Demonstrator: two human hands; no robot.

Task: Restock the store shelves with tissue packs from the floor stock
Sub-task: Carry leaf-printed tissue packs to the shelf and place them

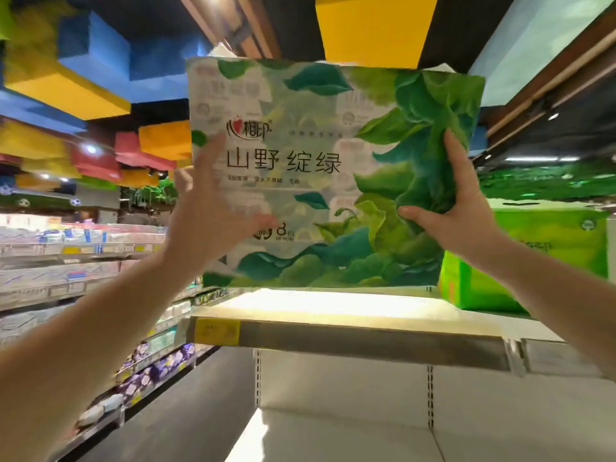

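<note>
Placement step: tissue pack (320, 168) up over top shelf (350, 341). L hand (213, 215) flat on front, R hand (456, 208) pinching wrap. Next I'd lower it left of green pack (540, 255).

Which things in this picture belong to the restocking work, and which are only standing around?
Belong to the job:
- large white-and-green leaf-printed tissue pack, held up by both hands
- left hand, flat against its front
- right hand, pinching its wrapper
- pale lit shelf board just below it

Only around:
- bright green pack already on the shelf
- yellow price label
- purple packets across the aisle
</note>
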